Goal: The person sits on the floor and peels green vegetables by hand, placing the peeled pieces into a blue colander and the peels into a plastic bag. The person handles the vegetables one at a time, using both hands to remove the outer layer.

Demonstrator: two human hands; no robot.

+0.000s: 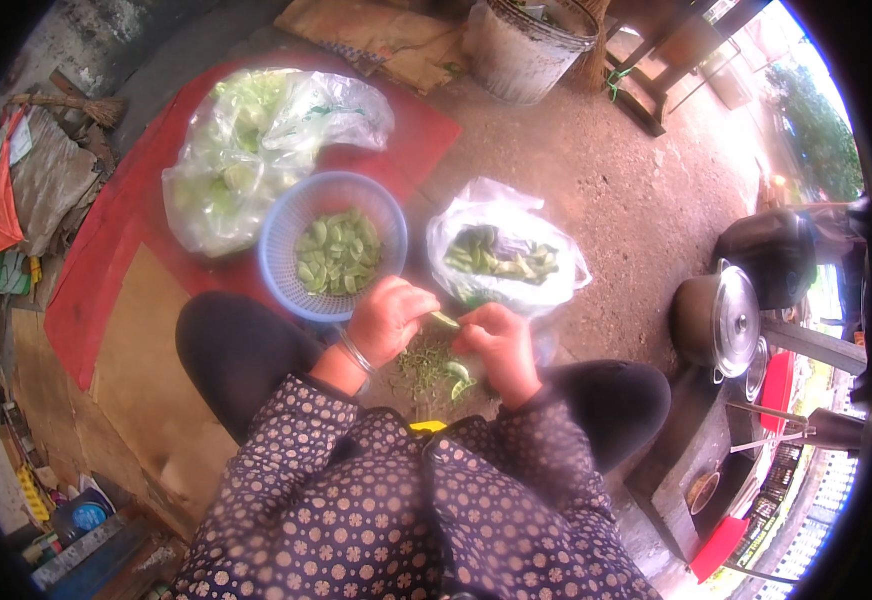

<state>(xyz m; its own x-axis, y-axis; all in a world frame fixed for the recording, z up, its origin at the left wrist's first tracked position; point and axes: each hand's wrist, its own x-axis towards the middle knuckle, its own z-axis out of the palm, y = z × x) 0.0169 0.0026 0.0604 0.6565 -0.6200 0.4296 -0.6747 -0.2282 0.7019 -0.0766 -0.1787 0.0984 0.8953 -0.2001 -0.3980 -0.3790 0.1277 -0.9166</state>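
My left hand (387, 321), with a silver bangle at the wrist, and my right hand (497, 343) pinch a green bean pod (445, 320) between them, one at each end. Just beyond my left hand stands a blue plastic colander (271, 255) holding green pod pieces (338, 251). Beyond my right hand lies an open white plastic bag (556, 294) with whole flat pods (499, 259) inside. On the ground beneath my hands are thin green trimmings (424, 367) and a few pods (460, 379).
A clear plastic bag of green vegetables (237, 165) lies on a red sheet (124, 277) beyond the colander. A dirty white bucket (522, 56) stands at the top. On the right are a lidded metal pot (717, 322) and a stove (680, 480). Flattened cardboard (158, 322) covers ground at left.
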